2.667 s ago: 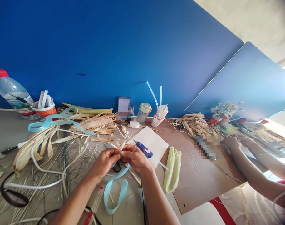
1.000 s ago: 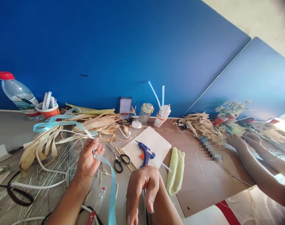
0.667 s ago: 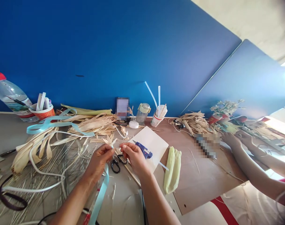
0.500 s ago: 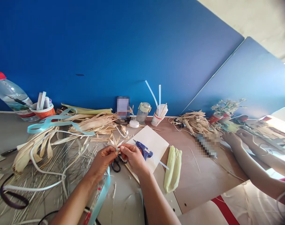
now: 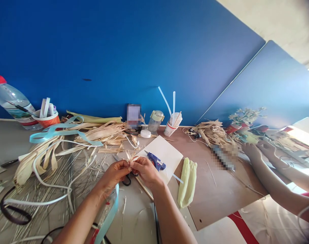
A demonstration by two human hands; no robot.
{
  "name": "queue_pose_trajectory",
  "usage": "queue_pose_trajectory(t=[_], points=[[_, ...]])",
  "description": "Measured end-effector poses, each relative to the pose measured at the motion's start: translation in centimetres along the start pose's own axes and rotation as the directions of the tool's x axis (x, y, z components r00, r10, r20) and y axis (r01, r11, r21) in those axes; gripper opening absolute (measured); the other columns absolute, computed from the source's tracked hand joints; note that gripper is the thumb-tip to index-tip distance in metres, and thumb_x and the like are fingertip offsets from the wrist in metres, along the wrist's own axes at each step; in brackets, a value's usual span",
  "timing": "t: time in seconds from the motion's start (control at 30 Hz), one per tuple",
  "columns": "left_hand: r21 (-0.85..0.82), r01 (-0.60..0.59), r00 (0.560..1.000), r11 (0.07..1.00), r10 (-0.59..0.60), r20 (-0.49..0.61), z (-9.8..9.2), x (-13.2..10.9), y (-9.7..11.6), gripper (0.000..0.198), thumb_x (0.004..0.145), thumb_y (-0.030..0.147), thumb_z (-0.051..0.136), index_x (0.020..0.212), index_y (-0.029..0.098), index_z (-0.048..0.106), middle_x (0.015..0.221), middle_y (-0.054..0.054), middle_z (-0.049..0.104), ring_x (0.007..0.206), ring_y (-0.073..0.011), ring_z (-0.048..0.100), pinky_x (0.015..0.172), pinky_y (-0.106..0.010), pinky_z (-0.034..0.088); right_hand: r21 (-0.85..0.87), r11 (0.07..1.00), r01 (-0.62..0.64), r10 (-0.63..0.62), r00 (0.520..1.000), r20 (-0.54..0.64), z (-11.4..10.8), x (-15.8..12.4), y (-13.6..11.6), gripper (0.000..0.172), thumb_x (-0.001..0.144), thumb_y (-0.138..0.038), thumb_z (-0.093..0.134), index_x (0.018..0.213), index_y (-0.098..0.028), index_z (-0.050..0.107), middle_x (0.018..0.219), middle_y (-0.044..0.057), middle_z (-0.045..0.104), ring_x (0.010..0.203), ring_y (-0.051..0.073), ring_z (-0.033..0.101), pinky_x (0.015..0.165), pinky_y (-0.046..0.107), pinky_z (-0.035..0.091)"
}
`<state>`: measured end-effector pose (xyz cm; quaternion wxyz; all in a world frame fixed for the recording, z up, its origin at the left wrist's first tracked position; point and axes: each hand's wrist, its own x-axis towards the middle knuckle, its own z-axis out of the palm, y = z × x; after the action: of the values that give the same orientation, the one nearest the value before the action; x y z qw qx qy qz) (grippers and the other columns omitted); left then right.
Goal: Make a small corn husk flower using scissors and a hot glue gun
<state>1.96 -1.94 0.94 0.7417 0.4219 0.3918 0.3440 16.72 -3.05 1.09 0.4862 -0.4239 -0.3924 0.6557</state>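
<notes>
Fingertips of my left hand (image 5: 118, 171) and my right hand (image 5: 146, 170) meet in a pinch over the middle of the table. Between them is a small piece of dry corn husk (image 5: 131, 156), its pale pointed strips fanning upward. My fingers cover its lower end. Scissors with black handles (image 5: 127, 180) lie just below my hands, partly hidden. To the right, a blue glue gun (image 5: 156, 162) rests on a white sheet (image 5: 167, 149). Two pale green husk pieces (image 5: 186, 183) lie beyond it. A light blue ribbon (image 5: 111, 211) runs beside my left forearm.
Dry husks (image 5: 106, 132) and thin stalks (image 5: 50, 189) cover the left side, crossed by a white cord (image 5: 45, 203). Against the blue partition stand a bottle (image 5: 16, 101), a jar (image 5: 155, 122) and a cup with glue sticks (image 5: 171, 128). Another person's forearms (image 5: 268, 179) rest at right.
My hands have shifted slightly, with the fingertips drawn closer together. The husk piece has turned and now points more upward and to the right.
</notes>
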Motion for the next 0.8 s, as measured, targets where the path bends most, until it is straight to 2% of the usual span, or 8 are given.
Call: queue_pose_trajectory(t=[0.23,0.4,0.5,0.67,0.8], points=[[-0.064,0.085,0.994,0.994,-0.080,0.072,-0.17,-0.17,0.43,0.037,0.056,0.039,0.083,0.064,0.013,0.059,0.059,0.003,0.057,0.043,-0.0025,0.029,0.045,-0.020,0.018,0.053,0.993,-0.105,0.102,0.993,0.052,-0.44,-0.22,-0.61,0.036,0.052,-0.042,0.085,0.059,-0.016,0.062,0.052,-0.004,0.052,0.050,0.008,0.039,0.053,0.025,0.025],[-0.059,0.132,0.990,0.990,-0.128,0.067,-0.13,-0.19,0.49,0.041,0.054,0.041,0.085,0.060,0.015,0.053,0.047,0.008,0.043,0.041,-0.0026,0.025,0.044,-0.021,0.014,0.058,0.992,-0.112,0.109,0.992,0.066,-0.53,-0.12,-0.45,0.037,0.053,-0.042,0.086,0.057,-0.015,0.060,0.051,-0.004,0.051,0.049,0.007,0.038,0.052,0.024,0.024],[-0.059,0.130,0.989,0.990,-0.125,0.079,-0.24,-0.17,0.39,0.043,0.055,0.044,0.085,0.062,0.015,0.054,0.048,0.009,0.041,0.042,-0.0028,0.025,0.044,-0.021,0.014,0.106,0.985,-0.133,0.124,0.988,0.087,-0.57,-0.15,-0.48,0.038,0.053,-0.041,0.087,0.058,-0.015,0.061,0.052,-0.004,0.052,0.049,0.007,0.040,0.051,0.024,0.026],[-0.067,0.124,0.985,0.990,-0.114,0.127,-0.61,-0.09,0.08,0.047,0.055,0.050,0.084,0.063,0.015,0.054,0.050,0.008,0.040,0.043,-0.0035,0.027,0.045,-0.022,0.016,0.218,0.953,-0.212,0.167,0.964,0.205,-0.75,-0.21,-0.64,0.038,0.051,-0.040,0.090,0.062,-0.013,0.065,0.056,-0.001,0.056,0.050,0.007,0.042,0.051,0.023,0.029],[-0.031,0.092,0.986,0.995,-0.086,0.144,-0.77,0.03,-0.19,0.047,0.055,0.050,0.084,0.062,0.015,0.053,0.051,0.006,0.045,0.043,-0.0038,0.029,0.045,-0.022,0.017,0.232,0.946,-0.227,0.176,0.959,0.222,-0.99,-0.20,-0.51,0.036,0.053,-0.038,0.090,0.063,-0.013,0.066,0.056,-0.001,0.057,0.051,0.008,0.042,0.051,0.023,0.030]])
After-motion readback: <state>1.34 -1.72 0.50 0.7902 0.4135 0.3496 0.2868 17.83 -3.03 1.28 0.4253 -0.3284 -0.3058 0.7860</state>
